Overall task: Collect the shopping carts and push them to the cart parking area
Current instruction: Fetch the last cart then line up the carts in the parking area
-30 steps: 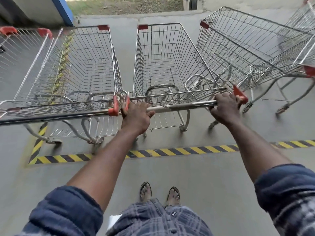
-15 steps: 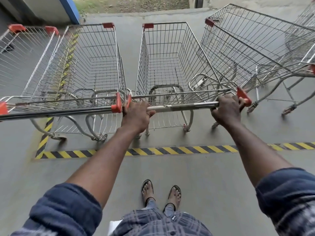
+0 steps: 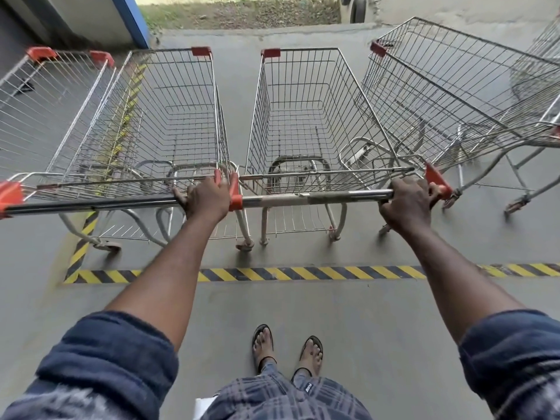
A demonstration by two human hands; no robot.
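Both gripping: left hand [image 3: 206, 198] on left cart's handle [image 3: 91, 206], right hand [image 3: 407, 204] on middle cart's handle [image 3: 318, 197]; fingertips hidden underneath, far-left cart [image 3: 45, 95] cropped.

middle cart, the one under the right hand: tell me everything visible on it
The middle cart: empty silvery wire-mesh basket on a tubular frame, upright on its wheels, nose away from the person. Red caps at a far corner and both ends of its shiny handle bar. It stands just beyond the yellow-black floor stripe, between the left cart and an angled right cart. The right hand grips the bar near its right end; the left hand grips the left cart's bar.
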